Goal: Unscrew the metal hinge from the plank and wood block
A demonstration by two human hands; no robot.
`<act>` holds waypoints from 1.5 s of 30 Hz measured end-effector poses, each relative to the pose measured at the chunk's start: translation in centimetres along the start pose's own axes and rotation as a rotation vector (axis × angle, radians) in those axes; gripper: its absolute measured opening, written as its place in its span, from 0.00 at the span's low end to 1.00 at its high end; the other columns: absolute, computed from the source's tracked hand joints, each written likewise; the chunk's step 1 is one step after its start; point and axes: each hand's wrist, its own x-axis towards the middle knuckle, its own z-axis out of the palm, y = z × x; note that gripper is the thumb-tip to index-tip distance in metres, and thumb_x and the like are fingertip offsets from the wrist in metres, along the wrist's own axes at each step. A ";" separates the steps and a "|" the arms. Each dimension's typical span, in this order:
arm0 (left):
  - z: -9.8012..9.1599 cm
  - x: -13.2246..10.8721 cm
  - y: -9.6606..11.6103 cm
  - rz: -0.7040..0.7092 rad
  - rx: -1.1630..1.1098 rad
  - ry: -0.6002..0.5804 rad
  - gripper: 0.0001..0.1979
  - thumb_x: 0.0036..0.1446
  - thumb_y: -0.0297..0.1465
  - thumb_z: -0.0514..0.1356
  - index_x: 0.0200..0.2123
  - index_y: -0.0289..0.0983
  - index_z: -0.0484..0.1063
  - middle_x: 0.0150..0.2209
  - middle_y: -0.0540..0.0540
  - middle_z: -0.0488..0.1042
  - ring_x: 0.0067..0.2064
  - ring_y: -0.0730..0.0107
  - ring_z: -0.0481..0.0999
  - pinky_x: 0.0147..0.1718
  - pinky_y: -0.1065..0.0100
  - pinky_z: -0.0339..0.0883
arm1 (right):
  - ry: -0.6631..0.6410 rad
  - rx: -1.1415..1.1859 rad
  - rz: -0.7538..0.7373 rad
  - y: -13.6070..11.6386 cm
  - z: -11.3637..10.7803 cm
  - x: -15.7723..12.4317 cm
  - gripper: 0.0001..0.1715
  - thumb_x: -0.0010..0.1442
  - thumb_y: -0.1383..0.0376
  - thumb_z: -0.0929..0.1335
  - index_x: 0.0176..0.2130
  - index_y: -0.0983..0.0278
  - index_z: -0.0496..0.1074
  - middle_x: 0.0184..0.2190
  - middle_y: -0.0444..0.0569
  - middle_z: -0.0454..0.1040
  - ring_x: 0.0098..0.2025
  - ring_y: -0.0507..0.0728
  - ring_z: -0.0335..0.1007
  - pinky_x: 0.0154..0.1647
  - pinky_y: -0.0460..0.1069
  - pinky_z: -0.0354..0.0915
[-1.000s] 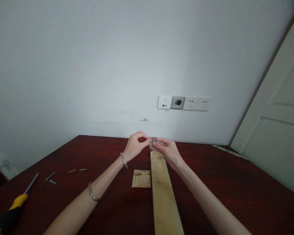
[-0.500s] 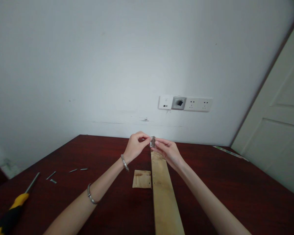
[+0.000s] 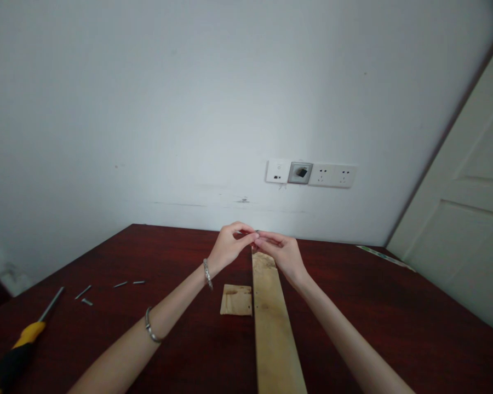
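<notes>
A small metal hinge (image 3: 257,232) is pinched between both hands above the far end of a long wooden board (image 3: 273,323); only a sliver of it shows. My left hand (image 3: 230,243), with two silver bracelets on its arm, has thumb and fingertips closed on its left side. My right hand (image 3: 285,255) grips it from the right, its fingertips meeting those of the left. Beside the board's left edge lies a small square wooden piece (image 3: 236,300) with dark marks.
A yellow and black screwdriver (image 3: 22,347) lies at the far left, near several screws (image 3: 83,291). A thin patterned strip (image 3: 384,256) rests at the back right of the dark red table (image 3: 353,306). Behind stands the wall with sockets (image 3: 332,175).
The hinge has turned or folded, so its flat face no longer shows. The fingertips of both hands have come together around it.
</notes>
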 end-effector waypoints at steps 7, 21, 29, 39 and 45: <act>0.4 -0.1 -0.5 -0.023 -0.063 -0.001 0.09 0.50 0.34 0.65 0.27 0.33 0.77 0.29 0.46 0.76 0.32 0.69 0.74 0.33 0.69 0.68 | 0.013 -0.043 -0.079 0.3 0.2 0.0 0.25 0.39 0.61 0.78 0.40 0.63 0.77 0.29 0.46 0.80 0.33 0.57 0.78 0.40 0.56 0.73; 0.2 -0.7 0.4 0.188 0.322 0.171 0.05 0.51 0.28 0.63 0.24 0.37 0.76 0.28 0.47 0.73 0.36 0.66 0.72 0.40 0.64 0.65 | -0.114 -1.001 -0.590 0.9 -1.1 -0.7 0.30 0.57 0.63 0.70 0.58 0.55 0.63 0.47 0.53 0.70 0.45 0.60 0.71 0.42 0.56 0.72; -0.5 -0.2 1.2 -0.034 0.058 -0.043 0.05 0.52 0.31 0.63 0.28 0.35 0.77 0.30 0.47 0.77 0.34 0.67 0.74 0.38 0.67 0.67 | -0.175 -1.047 -0.769 -0.2 -1.9 -0.6 0.24 0.60 0.62 0.68 0.56 0.59 0.65 0.43 0.53 0.71 0.43 0.59 0.71 0.43 0.55 0.71; -1.1 -0.2 1.1 -0.258 -0.269 -0.292 0.11 0.46 0.34 0.69 0.32 0.32 0.79 0.31 0.44 0.79 0.33 0.70 0.75 0.37 0.68 0.67 | -0.215 -0.899 -0.838 -0.9 -2.1 -0.3 0.26 0.59 0.62 0.70 0.56 0.56 0.66 0.43 0.51 0.74 0.46 0.59 0.69 0.46 0.56 0.68; -0.7 -0.2 0.3 -0.282 -0.325 -0.275 0.14 0.45 0.36 0.70 0.33 0.31 0.80 0.31 0.43 0.78 0.33 0.71 0.74 0.38 0.69 0.65 | -0.227 -0.875 -0.865 -0.9 -2.0 -0.2 0.27 0.58 0.63 0.71 0.57 0.56 0.66 0.43 0.51 0.76 0.46 0.60 0.70 0.48 0.58 0.68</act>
